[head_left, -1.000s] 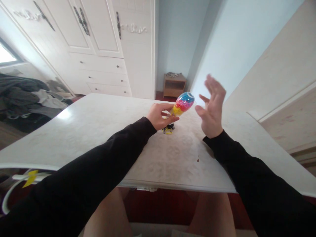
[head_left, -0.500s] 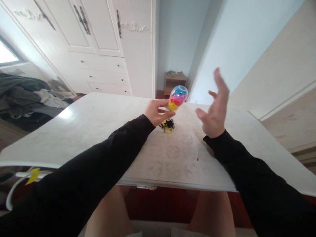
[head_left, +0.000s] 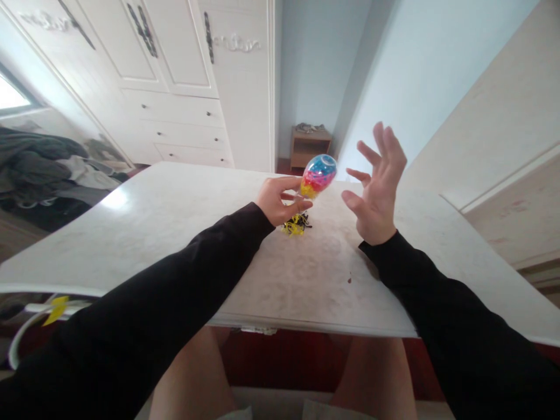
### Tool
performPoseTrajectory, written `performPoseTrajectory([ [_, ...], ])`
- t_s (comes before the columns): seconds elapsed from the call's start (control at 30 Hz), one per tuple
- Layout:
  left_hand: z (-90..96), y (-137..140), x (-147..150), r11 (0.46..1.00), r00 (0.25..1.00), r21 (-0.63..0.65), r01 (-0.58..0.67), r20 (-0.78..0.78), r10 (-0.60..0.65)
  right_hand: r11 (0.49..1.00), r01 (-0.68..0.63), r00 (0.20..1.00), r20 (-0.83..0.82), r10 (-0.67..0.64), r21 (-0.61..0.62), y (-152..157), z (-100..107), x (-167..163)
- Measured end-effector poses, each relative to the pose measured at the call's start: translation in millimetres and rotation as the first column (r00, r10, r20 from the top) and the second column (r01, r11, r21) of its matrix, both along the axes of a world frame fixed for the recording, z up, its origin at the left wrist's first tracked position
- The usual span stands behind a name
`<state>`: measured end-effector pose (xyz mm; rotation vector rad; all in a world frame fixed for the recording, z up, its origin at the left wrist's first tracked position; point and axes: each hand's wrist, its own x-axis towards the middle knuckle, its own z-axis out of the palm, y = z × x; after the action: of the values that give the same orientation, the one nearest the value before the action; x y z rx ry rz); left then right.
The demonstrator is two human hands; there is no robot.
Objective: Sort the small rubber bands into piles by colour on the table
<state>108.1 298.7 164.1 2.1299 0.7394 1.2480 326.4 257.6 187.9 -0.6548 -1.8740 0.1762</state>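
Note:
My left hand (head_left: 282, 199) is closed round the narrow end of a clear, rounded plastic container (head_left: 319, 174), held tilted above the table. Bands of blue, pink, red and yellow small pieces show through its wall; they look like little rubber bands, though I cannot tell for sure. Below that hand lies a small heap of black and yellow bands (head_left: 297, 224) on the tabletop, partly hidden by the fingers. My right hand (head_left: 377, 192) is raised to the right of the container, fingers spread, touching nothing.
The pale table (head_left: 280, 274) spreads out in front of me, with a small brown speck (head_left: 349, 280) on it. Dark clothes (head_left: 39, 169) are piled off its left side. Beyond stand a white wardrobe (head_left: 184, 128) and a small wooden cabinet (head_left: 310, 146).
My right hand's fingers have spread wider, and the hand has turned a little. The container in my left hand has shifted slightly to the right.

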Motion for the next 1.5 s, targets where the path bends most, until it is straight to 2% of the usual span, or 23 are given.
performPoseTrajectory([
  [0.1, -0.5, 1.7, -1.4, 1.000, 1.000, 0.018, 0.014, -0.012, -0.014, 0.997, -0.049, 0.989, 0.139, 0.056, -0.053, -1.9, -1.0, -3.7],
  [0.23, -1.4, 2.2, -1.9, 1.000, 1.000, 0.023, 0.011, -0.011, -0.011, 0.998, 0.020, 1.000, -0.011, -0.019, 0.066, -5.8, 0.0, -7.8],
  [0.33, -1.1, 1.6, -1.9, 0.999, 0.999, 0.048, 0.016, -0.038, -0.014, 0.999, -0.034, 0.971, 0.239, 0.026, 0.026, -6.7, 5.1, -4.8],
  [0.37, -0.5, 1.2, -1.8, 0.998, 0.999, 0.056, 0.014, -0.041, -0.011, 0.999, -0.015, 0.965, 0.263, 0.005, 0.037, -6.9, 7.5, -3.1],
  [0.43, 1.6, 0.1, -1.8, 0.997, 0.999, 0.073, 0.006, -0.033, -0.004, 0.979, 0.108, 0.991, 0.058, -0.120, 0.172, -7.4, 11.8, -0.1],
  [0.47, 2.8, -0.6, -1.9, 0.996, 0.999, 0.086, 0.007, -0.031, -0.004, 0.970, 0.136, 0.990, 0.012, -0.141, 0.202, -7.8, 13.5, 0.7],
  [0.5, 4.1, -1.3, -2.0, 0.995, 0.999, 0.100, 0.014, -0.038, -0.010, 0.971, 0.126, 0.990, 0.038, -0.136, 0.205, -8.4, 14.5, 1.0],
  [0.57, 6.2, -2.0, -2.6, 0.993, 0.998, 0.117, 0.035, -0.064, -0.028, 0.993, 0.031, 0.958, 0.279, -0.062, 0.116, -9.5, 15.1, 0.5],
  [0.6, 6.9, -2.0, -3.1, 0.992, 0.997, 0.120, 0.033, -0.070, -0.025, 0.997, 0.014, 0.939, 0.343, -0.038, 0.073, -10.0, 15.0, 0.1],
  [0.7, 7.9, -1.3, -4.5, 0.993, 0.998, 0.117, -0.004, -0.055, 0.010, 0.987, 0.103, 0.981, 0.154, -0.121, 0.125, -10.2, 14.2, -0.2],
  [0.73, 8.0, -1.2, -4.8, 0.993, 0.998, 0.119, -0.006, -0.055, 0.013, 0.985, 0.094, 0.983, 0.143, -0.115, 0.143, -9.8, 14.1, -0.2],
  [0.83, 7.6, -1.7, -4.8, 0.992, 0.997, 0.122, 0.027, -0.077, -0.018, 0.991, -0.032, 0.939, 0.342, -0.015, 0.133, -8.0, 14.7, 0.1],
  [0.87, 7.4, -2.1, -4.7, 0.992, 0.997, 0.123, 0.029, -0.075, -0.020, 0.987, -0.026, 0.940, 0.341, -0.029, 0.158, -7.6, 15.0, 0.2],
  [0.97, 7.6, -3.1, -4.5, 0.991, 0.998, 0.134, 0.014, -0.065, -0.006, 0.947, 0.105, 0.987, 0.086, -0.137, 0.304, -6.5, 15.1, 0.2],
  [1.0, 7.7, -3.1, -4.7, 0.990, 0.997, 0.138, 0.020, -0.072, -0.010, 0.950, 0.092, 0.987, 0.096, -0.126, 0.299, -6.3, 14.7, 0.0],
  [1.07, 7.6, -2.6, -5.4, 0.990, 0.995, 0.136, 0.046, -0.089, -0.034, 0.981, -0.013, 0.949, 0.311, -0.050, 0.195, -6.6, 13.8, -0.7],
  [1.1, 7.4, -2.1, -5.8, 0.990, 0.995, 0.130, 0.053, -0.088, -0.041, 0.988, -0.019, 0.929, 0.368, -0.039, 0.151, -7.2, 13.7, -1.0],
  [1.2, 6.6, -1.1, -6.4, 0.993, 0.998, 0.110, 0.034, -0.048, -0.029, 0.970, 0.174, 0.961, 0.187, -0.205, 0.173, -11.5, 15.6, -2.2],
  [1.23, 6.3, -1.2, -6.3, 0.994, 0.999, 0.103, 0.034, -0.046, -0.029, 0.972, 0.176, 0.958, 0.199, -0.205, 0.154, -13.2, 16.8, -2.7],
  [1.33, 6.4, -2.1, -5.8, 0.994, 0.997, 0.086, 0.062, -0.058, -0.057, 0.992, 0.064, 0.926, 0.364, -0.101, 0.111, -16.7, 19.4, -4.0],
  [1.43, 8.0, -3.2, -6.1, 0.994, 0.998, 0.098, 0.049, -0.036, -0.046, 0.963, 0.165, 0.969, 0.146, -0.198, 0.215, -16.5, 18.5, -3.9],
  [1.47, 8.7, -3.5, -6.4, 0.994, 0.999, 0.104, 0.044, -0.036, -0.040, 0.965, 0.150, 0.975, 0.132, -0.181, 0.214, -15.8, 17.3, -3.7],
  [1.5, 9.2, -3.7, -6.8, 0.993, 0.998, 0.108, 0.045, -0.045, -0.040, 0.977, 0.096, 0.973, 0.190, -0.132, 0.188, -15.0, 16.0, -3.6],
])
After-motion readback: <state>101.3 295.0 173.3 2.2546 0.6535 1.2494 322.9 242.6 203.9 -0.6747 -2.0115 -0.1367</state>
